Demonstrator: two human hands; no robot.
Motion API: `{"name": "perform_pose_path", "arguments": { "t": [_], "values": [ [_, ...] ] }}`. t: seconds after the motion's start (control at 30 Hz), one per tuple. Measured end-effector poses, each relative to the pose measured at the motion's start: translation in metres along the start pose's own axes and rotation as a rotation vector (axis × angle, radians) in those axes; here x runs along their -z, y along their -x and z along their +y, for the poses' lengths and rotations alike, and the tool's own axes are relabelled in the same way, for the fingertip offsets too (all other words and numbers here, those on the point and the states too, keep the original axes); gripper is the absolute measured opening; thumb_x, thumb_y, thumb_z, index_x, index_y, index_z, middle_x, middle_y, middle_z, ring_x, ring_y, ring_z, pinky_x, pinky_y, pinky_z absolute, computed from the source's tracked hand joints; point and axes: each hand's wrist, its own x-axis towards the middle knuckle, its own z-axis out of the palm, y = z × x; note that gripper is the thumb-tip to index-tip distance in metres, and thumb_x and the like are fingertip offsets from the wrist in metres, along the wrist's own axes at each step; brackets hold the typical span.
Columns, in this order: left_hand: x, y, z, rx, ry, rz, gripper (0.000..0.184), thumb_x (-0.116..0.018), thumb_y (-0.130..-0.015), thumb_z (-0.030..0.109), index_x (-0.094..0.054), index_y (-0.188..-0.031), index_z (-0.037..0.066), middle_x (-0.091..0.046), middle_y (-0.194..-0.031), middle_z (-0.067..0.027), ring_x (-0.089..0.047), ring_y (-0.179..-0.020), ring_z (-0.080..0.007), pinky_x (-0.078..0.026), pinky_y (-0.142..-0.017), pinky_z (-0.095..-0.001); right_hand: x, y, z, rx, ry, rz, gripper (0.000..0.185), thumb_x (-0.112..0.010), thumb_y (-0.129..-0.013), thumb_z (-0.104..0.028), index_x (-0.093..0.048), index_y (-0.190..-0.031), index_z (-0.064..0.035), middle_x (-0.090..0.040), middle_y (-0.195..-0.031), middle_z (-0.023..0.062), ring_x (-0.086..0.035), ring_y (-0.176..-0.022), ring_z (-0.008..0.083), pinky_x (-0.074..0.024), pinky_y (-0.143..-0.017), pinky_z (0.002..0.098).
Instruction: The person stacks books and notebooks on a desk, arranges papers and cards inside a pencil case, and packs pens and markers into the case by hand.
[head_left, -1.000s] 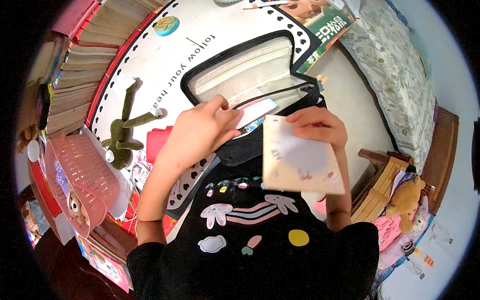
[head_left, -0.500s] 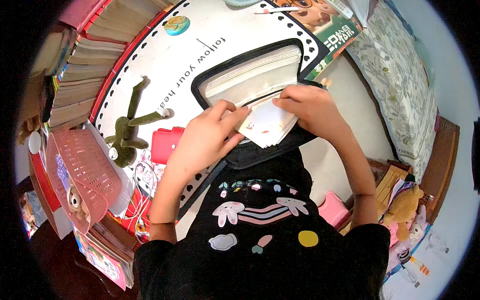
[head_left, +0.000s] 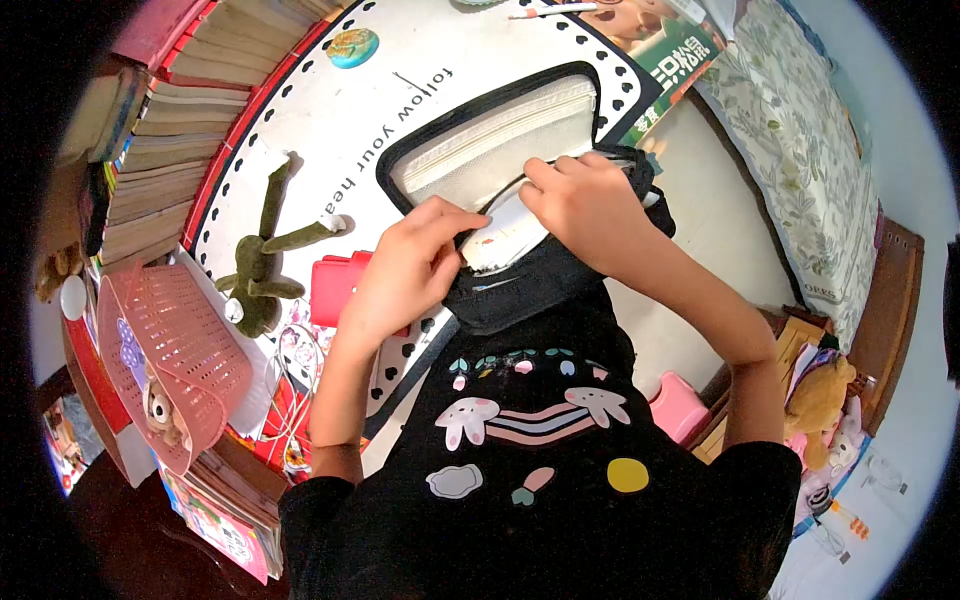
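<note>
A black zip case with a cream inner lining lies open at the table's edge, against my black shirt. White papers with small red marks sit inside its lower part, partly covered by my right hand. My left hand is closed, thumb and fingers pinching the case's edge beside the papers. With its fingers curled, my right hand grips the edge of the opening above the papers; its fingertips are partly hidden. A red wallet lies just left of my left hand.
A green plush toy and a round blue-gold object lie on the white mat. Books line the left edge. Near them are a pink basket and white cables. A green box stands at upper right.
The papers have gone down into the case and show less now. My right hand has shifted slightly left over the opening. My left hand stays at the case's edge.
</note>
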Motion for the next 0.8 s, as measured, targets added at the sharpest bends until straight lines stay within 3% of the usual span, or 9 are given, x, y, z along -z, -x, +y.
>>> {"name": "perform_pose_path", "arguments": {
  "t": [0.13,0.2,0.27,0.3,0.4,0.47,0.57,0.73,0.8],
  "values": [
    [-0.008,-0.002,-0.01,-0.02,0.013,0.174,0.029,-0.045,-0.067,-0.008,-0.06,-0.09,0.003,-0.054,-0.077,-0.0094,-0.052,-0.062,-0.0141,-0.041,-0.056,-0.0233,-0.017,-0.012,0.003,0.037,-0.078,0.276,0.005,-0.053,-0.063,-0.01,-0.05,-0.059,-0.0091,-0.048,-0.066,0.0037,-0.052,-0.06,0.0212,-0.0419,-0.055,0.0333],
    [-0.008,-0.001,-0.015,-0.019,0.412,0.17,0.024,-0.045,-0.071,-0.005,-0.059,-0.089,0.001,-0.055,-0.076,-0.0089,-0.052,-0.063,-0.0141,-0.041,-0.057,-0.0237,-0.017,-0.009,0.001,0.02,-0.132,0.205,0.006,-0.053,-0.064,-0.009,-0.051,-0.069,-0.007,-0.048,-0.068,0.0074,-0.051,-0.064,0.0228,-0.0416,-0.057,0.0331],
    [-0.009,-0.002,-0.003,-0.03,0.175,0.168,0.018,-0.061,-0.071,0.012,-0.059,-0.086,0.002,-0.054,-0.077,-0.0089,-0.052,-0.066,-0.0168,-0.041,-0.059,-0.0252,-0.021,-0.009,-0.002,0.087,-0.154,0.307,0.007,-0.053,-0.064,-0.009,-0.051,-0.07,-0.0063,-0.048,-0.068,0.0081,-0.05,-0.061,0.0244,-0.0411,-0.056,0.0337],
    [-0.015,-0.004,0.002,-0.038,0.109,0.196,0.022,-0.065,-0.068,0.017,-0.058,-0.084,0.003,-0.053,-0.077,-0.0084,-0.051,-0.069,-0.0178,-0.041,-0.059,-0.0257,-0.011,-0.009,-0.002,0.08,-0.138,0.148,0.01,-0.053,-0.064,-0.009,-0.052,-0.074,-0.0061,-0.049,-0.073,0.008,-0.05,-0.066,0.0253,-0.0412,-0.06,0.0335],
    [-0.027,-0.007,-0.003,-0.109,-0.079,0.323,0.034,-0.071,-0.063,0.025,-0.054,-0.084,0.004,-0.048,-0.079,-0.0085,-0.048,-0.077,-0.0217,-0.041,-0.062,-0.0283,-0.016,-0.01,0.005,0.12,-0.101,0.221,0.014,-0.053,-0.065,-0.011,-0.052,-0.077,-0.0059,-0.05,-0.079,0.0073,-0.05,-0.074,0.0244,-0.0408,-0.064,0.0323],
    [-0.029,-0.008,0.0,0.023,0.018,0.471,0.038,-0.071,-0.063,0.025,-0.053,-0.089,0.003,-0.048,-0.08,-0.0101,-0.048,-0.08,-0.0249,-0.042,-0.067,-0.0306,-0.01,-0.006,0.009,0.11,-0.12,0.134,0.023,-0.059,-0.063,-0.015,-0.053,-0.083,-0.0058,-0.05,-0.086,0.0064,-0.049,-0.083,0.0235,-0.0406,-0.07,0.0318],
    [-0.028,-0.007,-0.001,0.059,0.028,0.373,0.046,-0.071,-0.063,0.027,-0.052,-0.097,0.002,-0.051,-0.085,-0.0142,-0.05,-0.083,-0.028,-0.043,-0.07,-0.0337,0.021,-0.002,0.017,0.039,-0.324,-0.009,0.052,-0.074,-0.051,-0.023,-0.054,-0.097,-0.0063,-0.052,-0.094,0.006,-0.049,-0.093,0.024,-0.0406,-0.077,0.0332],
    [-0.022,-0.007,0.013,0.154,-0.111,0.194,0.037,-0.067,-0.067,0.025,-0.056,-0.094,0.0,-0.053,-0.087,-0.0147,-0.053,-0.082,-0.0306,-0.043,-0.07,-0.0365,0.009,-0.002,0.04,0.065,-0.339,0.049,0.057,-0.074,-0.053,-0.035,-0.055,-0.099,-0.006,-0.053,-0.096,0.0059,-0.049,-0.094,0.0251,-0.0416,-0.076,0.034],
    [-0.023,-0.006,0.015,0.119,-0.151,0.188,0.035,-0.066,-0.068,0.024,-0.056,-0.092,0.0,-0.053,-0.084,-0.0141,-0.053,-0.08,-0.0306,-0.043,-0.07,-0.0366,0.007,-0.005,0.043,-0.063,-0.506,-0.254,0.053,-0.076,-0.05,-0.028,-0.058,-0.095,-0.005,-0.056,-0.091,0.0077,-0.051,-0.091,0.0246,-0.0411,-0.077,0.0314]
  ]
}}
